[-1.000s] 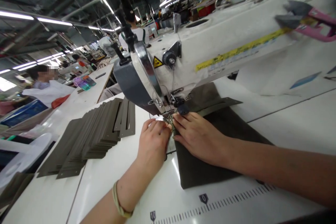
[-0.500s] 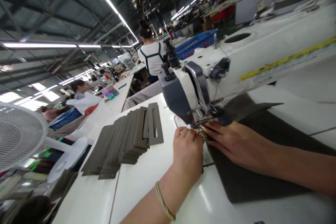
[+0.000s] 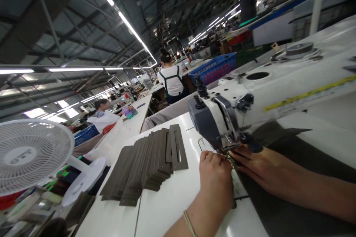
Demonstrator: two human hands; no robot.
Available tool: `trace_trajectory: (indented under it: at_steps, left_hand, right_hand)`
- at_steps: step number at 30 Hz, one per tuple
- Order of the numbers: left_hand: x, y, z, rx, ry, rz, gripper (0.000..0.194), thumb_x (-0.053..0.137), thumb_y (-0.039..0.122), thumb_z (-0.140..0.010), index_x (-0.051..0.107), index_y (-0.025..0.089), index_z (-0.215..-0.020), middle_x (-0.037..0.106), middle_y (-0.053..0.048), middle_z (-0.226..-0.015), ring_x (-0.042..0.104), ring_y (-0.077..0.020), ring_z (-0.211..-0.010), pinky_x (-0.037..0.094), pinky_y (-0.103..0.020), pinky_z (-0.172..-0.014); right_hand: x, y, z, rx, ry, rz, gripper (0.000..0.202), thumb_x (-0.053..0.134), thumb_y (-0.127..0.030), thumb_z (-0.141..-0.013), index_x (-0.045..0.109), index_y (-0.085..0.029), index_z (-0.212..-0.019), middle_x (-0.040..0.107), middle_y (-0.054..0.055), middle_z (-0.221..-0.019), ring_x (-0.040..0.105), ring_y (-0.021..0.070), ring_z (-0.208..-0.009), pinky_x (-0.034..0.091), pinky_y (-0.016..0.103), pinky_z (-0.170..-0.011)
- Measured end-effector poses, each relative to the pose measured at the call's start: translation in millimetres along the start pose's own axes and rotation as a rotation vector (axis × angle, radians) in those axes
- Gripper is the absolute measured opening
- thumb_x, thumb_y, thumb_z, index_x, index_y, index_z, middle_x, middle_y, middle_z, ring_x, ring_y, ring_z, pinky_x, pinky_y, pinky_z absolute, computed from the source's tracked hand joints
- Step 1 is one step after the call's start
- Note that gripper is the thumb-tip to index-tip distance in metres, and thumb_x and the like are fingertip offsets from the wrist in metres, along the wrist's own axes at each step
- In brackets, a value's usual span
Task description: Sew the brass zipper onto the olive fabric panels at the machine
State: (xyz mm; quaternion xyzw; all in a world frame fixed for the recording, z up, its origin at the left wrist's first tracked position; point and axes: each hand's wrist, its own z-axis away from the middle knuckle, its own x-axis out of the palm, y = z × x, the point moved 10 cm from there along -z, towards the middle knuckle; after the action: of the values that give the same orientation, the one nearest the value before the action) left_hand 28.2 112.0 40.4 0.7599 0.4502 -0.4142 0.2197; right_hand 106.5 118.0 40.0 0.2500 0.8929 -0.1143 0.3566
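Observation:
A white sewing machine (image 3: 278, 92) with a dark grey needle-end cover stands over the table. My left hand (image 3: 215, 177) is closed, fingertips pinched just left of the presser foot (image 3: 229, 148); whatever it grips is hidden behind its fingers. My right hand (image 3: 264, 166) lies flat with fingers stretched out, pressing on a large dark grey-brown fabric piece (image 3: 278, 207) beside the needle area. Its fingertips reach under the machine head, close to my left hand. The needle point itself cannot be made out.
Left of the machine, a fanned stack of dark grey-brown panels (image 3: 144, 163) with slots lies on the white table (image 3: 164, 203). A white fan (image 3: 36, 155) stands at far left. Beyond are a blue crate (image 3: 213, 68), a person (image 3: 171, 77) seen from behind, and another person (image 3: 102, 113).
The view has shifted, so the whole scene sits lower and farther right. Both hands keep nearly the same places beside the presser foot. No clear movement of the fabric shows.

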Motion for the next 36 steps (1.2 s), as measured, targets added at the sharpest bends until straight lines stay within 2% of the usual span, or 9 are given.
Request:
trace_trajectory:
  at_steps: [12, 17, 22, 26, 28, 31, 32, 34, 36]
  left_hand:
    - [2.4, -4, 3, 0.01, 0.067, -0.009, 0.016, 0.071, 0.008, -0.081, 0.062, 0.017, -0.072, 0.065, -0.002, -0.072, 0.061, -0.0185, -0.07, 0.047, -0.034, -0.071]
    - [6.8, -7, 0, 0.01, 0.016, 0.02, 0.015, 0.069, 0.008, -0.084, 0.065, 0.016, -0.073, 0.07, -0.004, -0.078, 0.064, -0.0196, -0.074, 0.049, -0.036, -0.075]
    - [-14.4, -7, 7, -0.035, -0.081, 0.176, 0.011, 0.068, 0.01, -0.085, 0.07, 0.019, -0.079, 0.076, -0.003, -0.095, 0.069, -0.02, -0.088, 0.047, -0.043, -0.097]
    - [-46.2, 9, 32, -0.049, -0.077, 0.367, 0.016, 0.061, 0.011, -0.089, 0.071, 0.022, -0.094, 0.077, -0.001, -0.1, 0.07, -0.0202, -0.098, 0.044, -0.044, -0.103]
    - [-53.8, 15, 42, -0.086, -0.073, 0.397, 0.019, 0.059, 0.011, -0.089, 0.071, 0.022, -0.099, 0.076, -0.003, -0.104, 0.07, -0.0219, -0.098, 0.046, -0.043, -0.1]
    - [-49.2, 20, 44, -0.176, -0.133, 0.422, 0.021, 0.056, 0.008, -0.087, 0.072, 0.019, -0.097, 0.075, -0.007, -0.105, 0.068, -0.0257, -0.099, 0.051, -0.043, -0.093]
    - [-45.3, 20, 43, -0.217, -0.166, 0.446, 0.02, 0.056, 0.007, -0.086, 0.072, 0.018, -0.092, 0.076, -0.007, -0.098, 0.069, -0.0254, -0.094, 0.053, -0.041, -0.087]
    - [-44.1, 16, 38, -0.316, -0.17, 0.492, 0.019, 0.056, 0.006, -0.085, 0.07, 0.018, -0.083, 0.074, -0.005, -0.084, 0.068, -0.0231, -0.082, 0.054, -0.035, -0.076]
    - [-56.6, 11, 32, -0.374, -0.053, 0.508, 0.015, 0.06, 0.007, -0.085, 0.069, 0.019, -0.085, 0.072, -0.003, -0.081, 0.066, -0.0219, -0.078, 0.053, -0.034, -0.073]
  right_hand:
    - [0, -5, -2, -0.035, -0.006, -0.007, 0.027, 0.044, -0.014, -0.093, 0.066, -0.017, -0.107, 0.072, 0.01, -0.104, 0.067, 0.022, -0.095, 0.053, 0.038, -0.09]
    - [6, 11, 1, -0.011, -0.065, 0.114, 0.03, 0.044, -0.017, -0.093, 0.066, -0.019, -0.113, 0.071, 0.01, -0.111, 0.067, 0.0258, -0.102, 0.05, 0.051, -0.097]
    - [-17, 45, 56, 0.058, -0.015, 0.331, 0.038, 0.043, -0.015, -0.083, 0.071, -0.014, -0.109, 0.072, 0.017, -0.108, 0.07, 0.032, -0.093, 0.059, 0.05, -0.077]
    - [-39, 16, 108, 0.051, -0.026, 0.198, 0.046, 0.049, -0.013, -0.077, 0.071, -0.03, -0.114, 0.074, 0.008, -0.109, 0.07, 0.0314, -0.094, 0.061, 0.046, -0.077]
    - [-53, -2, 102, 0.147, -0.053, -0.016, 0.037, 0.048, -0.019, -0.084, 0.074, -0.034, -0.106, 0.073, 0.005, -0.111, 0.069, 0.0305, -0.099, 0.059, 0.045, -0.083]
    - [-47, -6, 67, 0.512, -0.268, -0.495, 0.041, 0.041, -0.047, -0.095, 0.075, -0.026, -0.084, 0.075, 0.006, -0.091, 0.071, 0.0253, -0.084, 0.06, 0.034, -0.075]
    - [-41, -5, 57, 0.653, -0.36, -0.646, 0.05, 0.039, -0.058, -0.093, 0.074, -0.025, -0.078, 0.075, 0.006, -0.081, 0.071, 0.0252, -0.077, 0.059, 0.033, -0.069]
    - [-43, 4, 39, 0.841, -0.38, -0.839, 0.062, 0.041, -0.074, -0.084, 0.074, -0.023, -0.077, 0.074, 0.007, -0.076, 0.07, 0.0275, -0.073, 0.058, 0.034, -0.065]
    - [-47, 18, 31, 0.929, -0.377, -0.871, 0.068, 0.044, -0.084, -0.074, 0.073, -0.022, -0.074, 0.074, 0.01, -0.077, 0.07, 0.0299, -0.075, 0.058, 0.036, -0.066]
